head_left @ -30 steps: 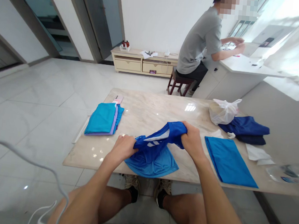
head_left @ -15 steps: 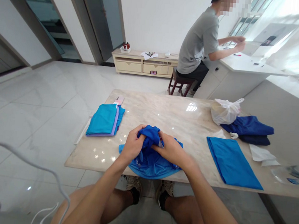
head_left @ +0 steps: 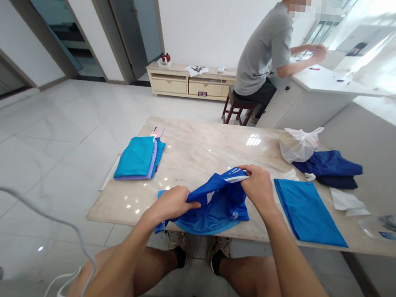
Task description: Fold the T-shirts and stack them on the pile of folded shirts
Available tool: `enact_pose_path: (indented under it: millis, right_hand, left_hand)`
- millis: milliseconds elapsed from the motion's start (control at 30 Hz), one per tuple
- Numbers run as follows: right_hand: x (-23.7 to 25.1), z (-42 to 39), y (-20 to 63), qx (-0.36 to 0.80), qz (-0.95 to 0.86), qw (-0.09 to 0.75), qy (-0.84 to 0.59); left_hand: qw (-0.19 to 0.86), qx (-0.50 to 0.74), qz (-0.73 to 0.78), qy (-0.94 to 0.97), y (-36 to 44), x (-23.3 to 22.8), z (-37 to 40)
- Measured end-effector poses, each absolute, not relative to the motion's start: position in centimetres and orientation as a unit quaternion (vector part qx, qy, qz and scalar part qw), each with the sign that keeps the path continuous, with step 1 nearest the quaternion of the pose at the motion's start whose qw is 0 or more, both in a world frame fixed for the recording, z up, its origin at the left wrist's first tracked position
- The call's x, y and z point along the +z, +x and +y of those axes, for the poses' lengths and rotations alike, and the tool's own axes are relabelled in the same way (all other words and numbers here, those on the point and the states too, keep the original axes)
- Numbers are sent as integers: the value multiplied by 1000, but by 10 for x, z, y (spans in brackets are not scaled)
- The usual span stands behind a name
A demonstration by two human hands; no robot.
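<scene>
Between my hands a blue garment (head_left: 213,212) is held partly raised, its lower part resting in a bunch at the table's near edge. My left hand (head_left: 174,204) is closed on its left side, with the thumb pointing right. My right hand (head_left: 255,183) pinches the upper right edge, where a white strip and small white lettering show. The garment's opening faces me, and its inside looks lighter blue toward the bottom. To the right of my right hand lies a flat folded teal-blue cloth (head_left: 310,214).
A folded stack of teal and lilac cloth (head_left: 136,157) lies at the table's left, with a pink phone (head_left: 157,131) behind it. At right are a white plastic bag (head_left: 298,143), dark blue clothes (head_left: 333,165) and tissue (head_left: 347,202). Beyond the marble table (head_left: 198,144) a person (head_left: 263,52) sits on a stool.
My hands have moved apart, the right one up and to the right, the left slightly down and left. The bunched garment is now stretched open between them.
</scene>
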State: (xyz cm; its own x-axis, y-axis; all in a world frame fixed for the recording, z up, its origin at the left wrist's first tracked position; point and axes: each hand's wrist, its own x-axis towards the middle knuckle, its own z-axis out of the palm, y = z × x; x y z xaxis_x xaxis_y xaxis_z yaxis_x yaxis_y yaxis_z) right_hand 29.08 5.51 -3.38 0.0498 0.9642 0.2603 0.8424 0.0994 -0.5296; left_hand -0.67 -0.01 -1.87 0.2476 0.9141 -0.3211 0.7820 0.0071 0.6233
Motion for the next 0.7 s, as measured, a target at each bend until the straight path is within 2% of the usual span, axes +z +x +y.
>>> enact_pose_path:
  millis: [133,267,333,433,600,700]
  right_hand:
    - [-38,60,298,112,-674,324,-654]
    - [-34,60,297,147,-607,442,-643]
    - [-29,61,294,150,-571,498,-635]
    - [-22,61,289,154,-552,534,-622]
    - [-17,59,292,113,-586,501,-627]
    - [-15,57,300,107,-562,513,-640]
  left_hand:
    - [377,323,594,633,-28,-15,15]
    - [313,490,619,527,-48,-9,24]
    - [292,532,626,489,-53,-10,25]
    - [309,487,637,511,-57,-14,26]
    - [446,302,572,619,-54,-13,15]
    - [509,330,555,569,-51,-6,9]
